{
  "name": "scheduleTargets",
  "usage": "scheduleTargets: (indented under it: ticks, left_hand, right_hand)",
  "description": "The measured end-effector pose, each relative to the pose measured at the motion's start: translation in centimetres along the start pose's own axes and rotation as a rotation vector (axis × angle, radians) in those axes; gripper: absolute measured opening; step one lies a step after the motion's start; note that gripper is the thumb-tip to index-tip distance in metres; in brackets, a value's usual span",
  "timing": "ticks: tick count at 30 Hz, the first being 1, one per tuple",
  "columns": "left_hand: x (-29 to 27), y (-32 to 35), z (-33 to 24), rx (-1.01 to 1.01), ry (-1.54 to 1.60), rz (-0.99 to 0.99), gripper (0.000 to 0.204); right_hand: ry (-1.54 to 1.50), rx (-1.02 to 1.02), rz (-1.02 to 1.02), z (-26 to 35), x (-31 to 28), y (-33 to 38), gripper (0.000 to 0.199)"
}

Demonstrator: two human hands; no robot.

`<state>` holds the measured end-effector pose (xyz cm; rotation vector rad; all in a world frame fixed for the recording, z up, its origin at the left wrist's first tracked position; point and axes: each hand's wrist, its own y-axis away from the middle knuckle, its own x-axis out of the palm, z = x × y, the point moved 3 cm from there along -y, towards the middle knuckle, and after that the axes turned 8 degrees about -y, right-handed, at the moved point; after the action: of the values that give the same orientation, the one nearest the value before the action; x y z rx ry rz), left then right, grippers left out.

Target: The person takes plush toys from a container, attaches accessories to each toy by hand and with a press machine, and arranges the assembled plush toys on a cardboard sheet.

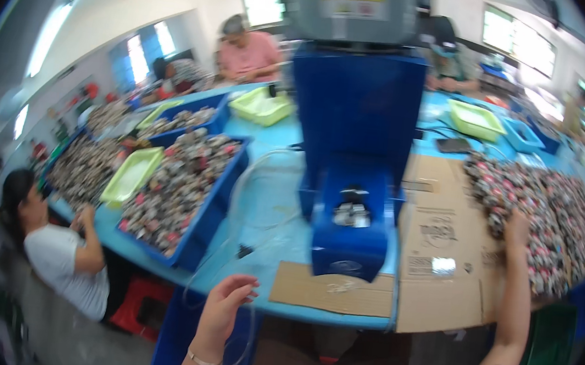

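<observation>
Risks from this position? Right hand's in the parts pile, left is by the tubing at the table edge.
1. The right hand reaches into a heaped pile of small parts that runs up to the table edge; raking it could push pieces off onto the floor.
2. The left hand is open beside a loop of clear tubing that trails toward the blue machine; a snag might tug the tubing.

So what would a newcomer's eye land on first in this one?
The tall blue machine stands mid-table on the light blue table. To the right, the right hand reaches into a big heap of small parts lying partly on flattened cardboard. The left hand hangs open by the near edge.
</observation>
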<state>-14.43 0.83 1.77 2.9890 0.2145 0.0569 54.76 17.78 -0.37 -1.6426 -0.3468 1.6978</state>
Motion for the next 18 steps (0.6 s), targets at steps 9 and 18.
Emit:
scheduleTargets:
  ticks: [9, 18]
  left_hand:
    - [-4.5, -0.5, -2.7, 0.107, -0.122, 0.017, 0.022]
    - [-19.5, -11.2, -8.8, 0.589, -1.264, -0.975, 0.046]
  right_hand:
    - [-0.099, -0.038, 0.162, -3.6, 1.5, -2.1, 0.018]
    - [-0.184, -0.038, 0.120, -7.3, 1.0, -0.2, 0.035]
